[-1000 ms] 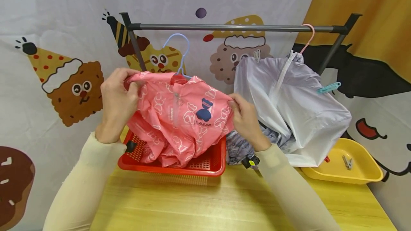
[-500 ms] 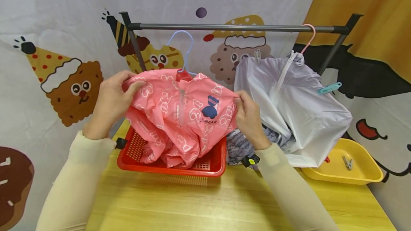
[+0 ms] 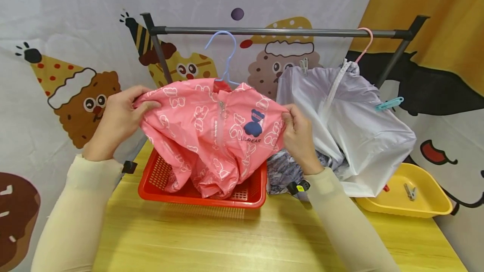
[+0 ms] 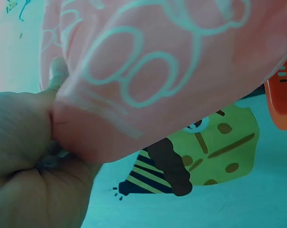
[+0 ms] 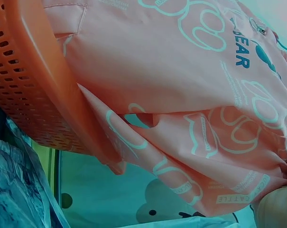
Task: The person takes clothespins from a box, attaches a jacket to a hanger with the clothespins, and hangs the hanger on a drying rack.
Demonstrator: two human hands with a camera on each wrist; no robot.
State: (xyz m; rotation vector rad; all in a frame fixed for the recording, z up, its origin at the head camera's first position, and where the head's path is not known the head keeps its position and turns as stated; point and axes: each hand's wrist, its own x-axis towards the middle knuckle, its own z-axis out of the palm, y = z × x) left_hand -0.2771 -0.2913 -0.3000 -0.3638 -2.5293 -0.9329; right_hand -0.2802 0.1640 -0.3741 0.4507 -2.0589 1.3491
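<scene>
A pink jacket (image 3: 200,116) with white bear outlines and a dark blue bear print is spread between both hands. My left hand (image 3: 119,119) pinches one shoulder side of it between thumb and fingers; the left wrist view shows the pink cloth (image 4: 148,71) caught there. At the other side, my right hand (image 3: 298,135) grips the cloth below the shoulder. A light blue hanger (image 3: 230,53) sticks up from the collar, its hook just under the rack's bar and apart from it. The jacket's lower part droops into a red basket (image 3: 200,201).
A dark metal rack (image 3: 280,32) stands behind. On its right hangs a white and grey garment (image 3: 351,133) from a pink hanger (image 3: 366,45), with a teal clothespin (image 3: 389,103) clipped on. A yellow tray (image 3: 427,192) at the right holds clothespins. The table (image 3: 227,238) is wooden.
The hands have moved apart, the left leftward and the right slightly rightward, stretching the jacket wider. The blue hanger has risen and shifted right, nearer the bar.
</scene>
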